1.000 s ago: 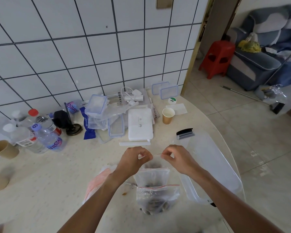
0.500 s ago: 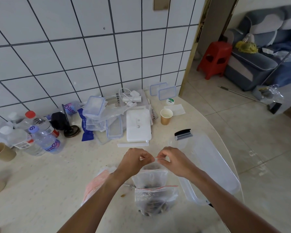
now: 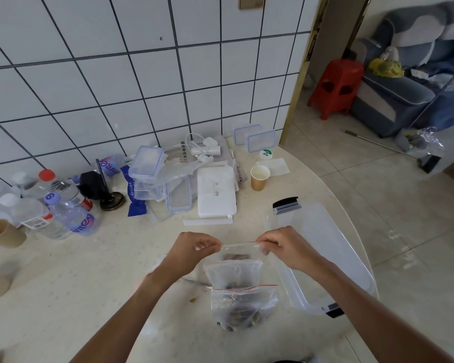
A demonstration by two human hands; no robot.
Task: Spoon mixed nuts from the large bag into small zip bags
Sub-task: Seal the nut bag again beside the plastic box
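Note:
Both hands hold one small clear zip bag (image 3: 240,254) above the table by its red-lined top edge. My left hand (image 3: 192,248) pinches the left corner and my right hand (image 3: 283,246) pinches the right corner, stretching the seal between them. A few dark nuts show inside it. Below it lies another small clear pouch (image 3: 233,275), and nearer to me a zip bag with a red seal (image 3: 243,306) holding dark nuts. A thin metal spoon handle (image 3: 197,282) pokes out beside my left forearm. The large bag is mostly hidden under my left arm.
A clear plastic bin (image 3: 323,258) with a black latch sits at the right, close to the round table's edge. Behind the hands lie a white box (image 3: 215,195), plastic containers and lids (image 3: 147,174), a paper cup (image 3: 259,177) and water bottles (image 3: 71,218).
My hands have drawn apart along the bag's top edge, so the seal is now stretched wider between them. The bags on the table have not moved.

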